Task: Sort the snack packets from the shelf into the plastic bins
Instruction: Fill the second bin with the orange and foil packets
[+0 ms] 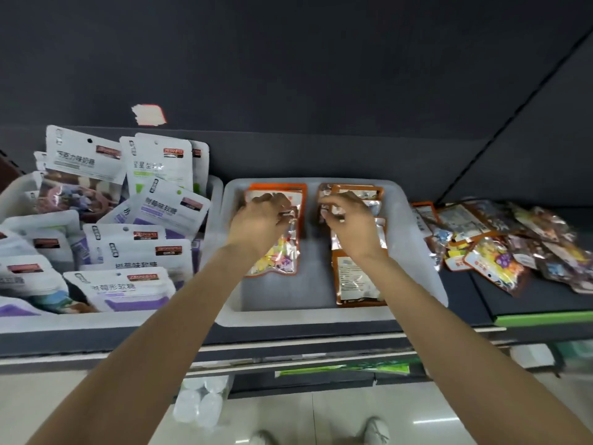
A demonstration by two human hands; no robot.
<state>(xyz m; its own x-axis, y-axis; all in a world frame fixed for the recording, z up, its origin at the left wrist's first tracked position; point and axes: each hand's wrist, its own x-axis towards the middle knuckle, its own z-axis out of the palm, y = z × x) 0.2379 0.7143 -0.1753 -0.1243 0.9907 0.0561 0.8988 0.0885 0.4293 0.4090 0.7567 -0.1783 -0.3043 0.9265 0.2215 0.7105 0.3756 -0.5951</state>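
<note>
Both hands reach into the middle plastic bin [414, 252] on a shop shelf [529, 303], each over its own row of orange-edged snack packets. The left hand [261, 220] lies on the left-row packet [282, 255], its fingers [272, 200] curled at the packet's far end; they appear to pinch the foil there, though the blur leaves the hold uncertain. The right hand [353, 226] hovers over the right-row packets [356, 281], its fingers [333, 207] bent round the top of one near the bin's far wall, apparently gripping it.

The packets in the bin run lengthwise from the near wall to the far wall, in line with the forearms, so each hand meets its packet at the short far edge, not across the middle.

The unsorted pile of snack packets [500, 248] lies loose on the shelf just right of the bin, some of it touching the bin's right rim. Judged from that layout, the right hand is the nearer one for the next pick-up, and the reach would go sideways past the rim; the pile's packets lie at mixed angles, so a grasp there would need turning before a packet matches the rows.

Left of the bin stands a second plastic bin [19, 191] heaped with white and purple pouches [150, 213].
</note>
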